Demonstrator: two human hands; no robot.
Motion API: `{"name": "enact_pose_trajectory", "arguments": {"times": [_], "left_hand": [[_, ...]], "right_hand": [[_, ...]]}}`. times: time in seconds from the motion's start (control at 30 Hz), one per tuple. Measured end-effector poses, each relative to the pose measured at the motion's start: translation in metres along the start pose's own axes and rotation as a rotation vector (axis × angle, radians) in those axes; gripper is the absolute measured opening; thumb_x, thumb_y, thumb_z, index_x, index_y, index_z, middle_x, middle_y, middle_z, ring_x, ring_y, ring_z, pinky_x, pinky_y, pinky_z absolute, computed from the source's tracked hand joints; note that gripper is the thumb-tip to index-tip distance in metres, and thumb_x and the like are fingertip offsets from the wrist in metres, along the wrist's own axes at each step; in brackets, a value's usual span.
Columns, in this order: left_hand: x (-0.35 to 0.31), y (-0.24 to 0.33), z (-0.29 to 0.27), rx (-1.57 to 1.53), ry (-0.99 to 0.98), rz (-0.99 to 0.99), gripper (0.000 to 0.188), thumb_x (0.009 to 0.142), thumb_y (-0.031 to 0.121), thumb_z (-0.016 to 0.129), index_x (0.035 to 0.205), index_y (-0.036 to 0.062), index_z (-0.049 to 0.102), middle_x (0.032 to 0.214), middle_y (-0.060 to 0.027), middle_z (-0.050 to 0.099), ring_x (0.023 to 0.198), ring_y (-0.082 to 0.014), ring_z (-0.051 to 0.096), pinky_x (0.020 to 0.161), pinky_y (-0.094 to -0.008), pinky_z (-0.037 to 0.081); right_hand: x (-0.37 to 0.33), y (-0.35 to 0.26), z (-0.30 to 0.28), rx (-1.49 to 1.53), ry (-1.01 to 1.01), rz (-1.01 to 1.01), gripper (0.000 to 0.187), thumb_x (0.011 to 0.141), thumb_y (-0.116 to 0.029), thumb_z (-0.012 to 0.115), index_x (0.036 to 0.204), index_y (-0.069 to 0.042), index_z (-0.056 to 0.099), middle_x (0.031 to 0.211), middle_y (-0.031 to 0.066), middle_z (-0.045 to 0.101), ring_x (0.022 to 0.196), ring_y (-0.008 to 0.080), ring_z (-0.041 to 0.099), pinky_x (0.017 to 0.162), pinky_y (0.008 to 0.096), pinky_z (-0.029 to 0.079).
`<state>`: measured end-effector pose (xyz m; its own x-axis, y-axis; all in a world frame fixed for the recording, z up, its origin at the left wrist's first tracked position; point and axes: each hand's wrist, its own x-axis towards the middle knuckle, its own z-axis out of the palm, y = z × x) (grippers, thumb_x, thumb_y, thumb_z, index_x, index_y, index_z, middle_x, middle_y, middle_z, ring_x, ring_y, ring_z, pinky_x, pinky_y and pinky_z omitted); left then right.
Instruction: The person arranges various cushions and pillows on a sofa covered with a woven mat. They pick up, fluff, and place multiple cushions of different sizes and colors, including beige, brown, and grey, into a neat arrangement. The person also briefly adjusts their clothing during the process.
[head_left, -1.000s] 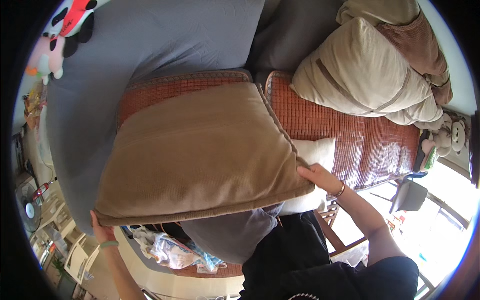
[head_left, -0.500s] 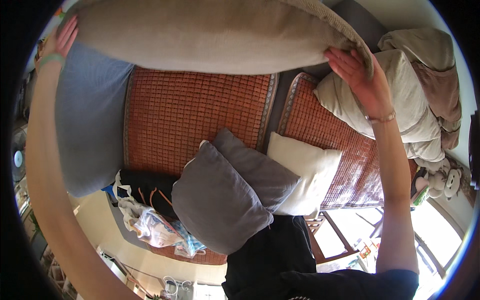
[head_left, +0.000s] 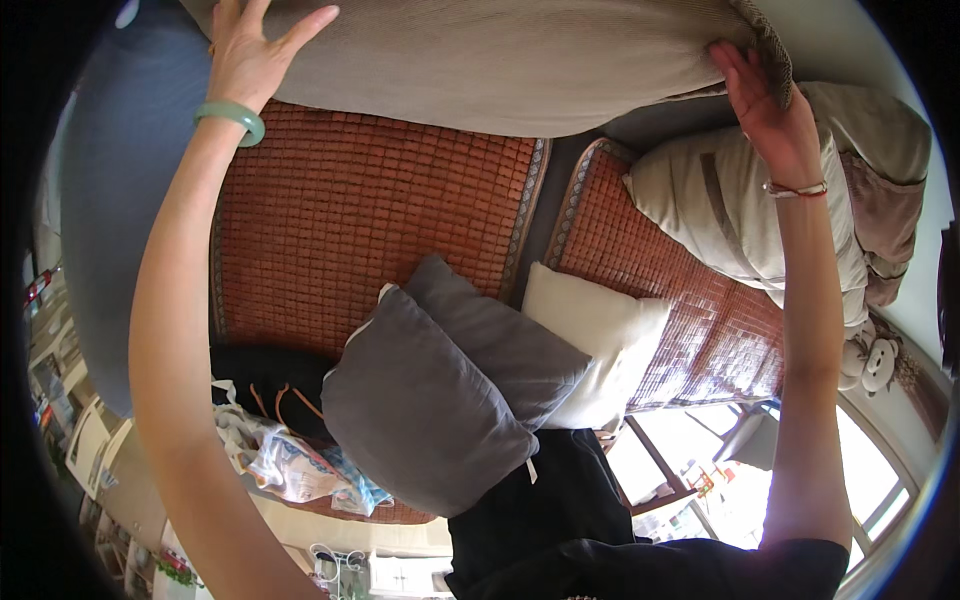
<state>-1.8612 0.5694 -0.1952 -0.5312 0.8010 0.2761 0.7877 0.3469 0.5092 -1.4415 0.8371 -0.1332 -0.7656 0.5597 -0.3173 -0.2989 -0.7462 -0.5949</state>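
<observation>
A large beige-brown back cushion with a ribbed edge spans the top of the view. My left hand lies against its left part, fingers spread and thumb out. A green bangle circles that wrist. At the cushion's right end, my right hand holds the edge, its fingers straight along the front and the thumb partly hidden by the edge. Below the cushion, the sofa seat bears a reddish-brown woven mat.
Two grey pillows and a cream pillow lie nearest me. A second mat continues rightward, beside beige cushions and a plush toy. Plastic bags sit at lower left. A blue-grey armrest borders the left.
My left hand has left the cushion's left end and moved right, its fingers now spread on the cushion. My right hand and the cushion's right end have shifted up and right in view.
</observation>
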Motion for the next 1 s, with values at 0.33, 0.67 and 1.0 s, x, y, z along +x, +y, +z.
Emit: {"name": "enact_pose_trajectory", "arguments": {"times": [0.33,0.67,1.0], "left_hand": [[0.03,-0.013,0.039,0.01,-0.079,0.029,0.083,0.075,0.044,0.073,0.146,0.0326,0.031,0.154,-0.0233,0.012,0.141,-0.0425,0.012,0.111,-0.0506,0.025],[0.001,0.034,0.009,0.033,0.038,0.253,0.096,0.069,0.029,0.083,0.147,0.0339,0.027,0.156,-0.0211,0.004,0.142,-0.0445,0.008,0.112,-0.0519,0.023],[0.029,0.018,0.029,0.104,0.142,0.526,0.074,0.077,0.048,0.072,0.142,0.0363,0.039,0.148,-0.0202,0.03,0.139,-0.0381,0.024,0.107,-0.0523,0.034]], "right_hand": [[0.089,-0.014,-0.132,-0.146,0.154,-0.171,0.024,0.098,-0.021,0.044,0.104,-0.001,0.054,0.103,0.0153,0.062,0.099,0.0311,0.06,0.091,0.0457,0.049],[-0.078,-0.033,-0.071,0.134,0.194,-0.171,0.023,0.096,-0.017,0.048,0.103,0.003,0.057,0.11,0.021,0.062,0.108,0.0342,0.058,0.095,0.0455,0.048],[-0.094,-0.023,-0.073,0.071,0.107,-0.326,0.034,0.099,-0.022,0.042,0.118,0.005,0.05,0.129,0.0261,0.049,0.127,0.0379,0.044,0.11,0.0491,0.036]]}}
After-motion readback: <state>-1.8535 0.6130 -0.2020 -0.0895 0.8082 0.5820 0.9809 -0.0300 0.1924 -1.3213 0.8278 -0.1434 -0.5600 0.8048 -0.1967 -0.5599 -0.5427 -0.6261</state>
